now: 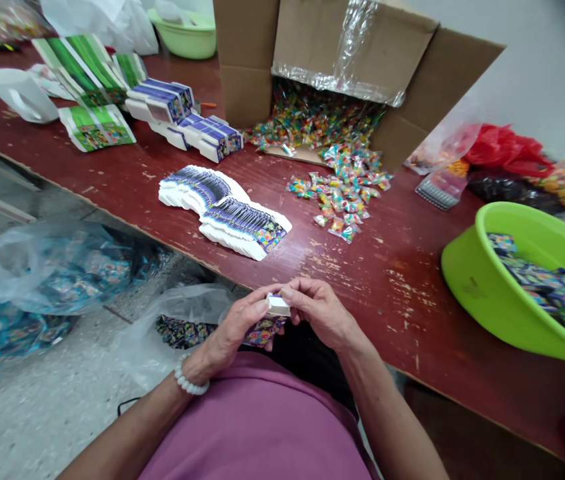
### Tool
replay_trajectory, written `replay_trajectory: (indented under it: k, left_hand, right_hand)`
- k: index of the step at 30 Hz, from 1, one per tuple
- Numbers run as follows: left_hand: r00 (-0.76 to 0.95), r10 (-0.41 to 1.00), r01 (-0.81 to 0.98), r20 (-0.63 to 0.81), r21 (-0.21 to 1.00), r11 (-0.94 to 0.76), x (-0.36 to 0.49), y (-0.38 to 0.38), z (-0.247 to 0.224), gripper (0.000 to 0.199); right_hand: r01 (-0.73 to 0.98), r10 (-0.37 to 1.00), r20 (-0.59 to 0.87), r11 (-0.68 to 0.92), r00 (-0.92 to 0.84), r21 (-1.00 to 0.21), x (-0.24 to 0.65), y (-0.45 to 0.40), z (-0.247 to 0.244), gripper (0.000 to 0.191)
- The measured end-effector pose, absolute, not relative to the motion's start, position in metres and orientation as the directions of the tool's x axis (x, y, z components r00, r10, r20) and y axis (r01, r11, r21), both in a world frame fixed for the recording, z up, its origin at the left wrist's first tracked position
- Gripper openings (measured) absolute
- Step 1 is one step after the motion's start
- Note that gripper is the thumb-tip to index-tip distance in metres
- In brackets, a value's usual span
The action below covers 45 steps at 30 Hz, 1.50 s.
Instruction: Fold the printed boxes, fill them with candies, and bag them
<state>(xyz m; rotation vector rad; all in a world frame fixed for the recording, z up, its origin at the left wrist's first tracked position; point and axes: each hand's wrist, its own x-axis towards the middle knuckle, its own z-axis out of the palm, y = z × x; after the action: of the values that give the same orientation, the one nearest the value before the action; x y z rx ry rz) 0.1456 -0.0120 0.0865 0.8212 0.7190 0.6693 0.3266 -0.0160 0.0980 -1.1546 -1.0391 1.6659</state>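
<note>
There's a white mug at the left of the red worktop, then fanned flat cartons near its front edge. And here, right by that edge, the left hand has its fingers clamped around a small printed carton, right hand thumb and forefinger together on its white end! Wrapped sweets lie towards the back edge; rightmost, a lime-green tub.

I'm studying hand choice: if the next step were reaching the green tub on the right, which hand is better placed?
Probably the right hand: it is nearer the green tub, and the left hand would have to reach past it. Both are at the small printed box.
</note>
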Motion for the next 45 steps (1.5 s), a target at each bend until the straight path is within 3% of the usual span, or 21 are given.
replay_trajectory:
  k: [6,9,15,21,26,32,38,45]
  left_hand:
    - [0.555,0.781,-0.28,-0.287,0.82,0.5,0.147,-0.01,0.088,0.061]
    - [0.56,0.778,-0.279,-0.285,0.819,0.501,0.148,-0.01,0.089,0.059]
    - [0.521,0.786,-0.249,-0.333,0.822,0.513,0.149,-0.011,0.091,0.057]
    - [0.47,0.798,-0.236,-0.377,0.818,0.525,0.15,-0.011,0.089,0.052]
    - [0.499,0.791,-0.219,-0.353,0.832,0.51,0.149,-0.012,0.082,0.053]
    - [0.496,0.793,-0.187,-0.354,0.848,0.496,0.146,-0.013,0.079,0.061]
    - [0.499,0.792,-0.198,-0.352,0.843,0.5,0.147,-0.012,0.079,0.063]
    - [0.531,0.774,-0.185,-0.345,0.844,0.503,0.145,-0.011,0.075,0.059]
  right_hand:
    - [0.059,0.991,0.033,0.041,-0.126,-0.997,0.321,-0.023,0.105,0.022]
    - [0.159,0.987,0.116,0.134,-0.114,-0.978,0.322,-0.024,0.106,0.016]
    - [-0.04,0.996,-0.027,-0.031,-0.082,-0.999,0.321,-0.023,0.107,0.017]
    - [-0.024,0.996,-0.013,-0.015,-0.09,-1.0,0.316,-0.03,0.103,0.02]
    - [-0.118,0.996,-0.064,-0.072,-0.065,-0.99,0.311,-0.028,0.096,0.014]
    - [-0.029,0.998,-0.049,-0.05,-0.038,-0.998,0.31,-0.027,0.096,0.014]
    - [0.124,0.998,0.062,0.062,-0.004,-0.99,0.308,-0.028,0.094,0.014]
    - [0.053,0.999,-0.028,-0.026,-0.043,-0.998,0.308,-0.027,0.09,0.016]
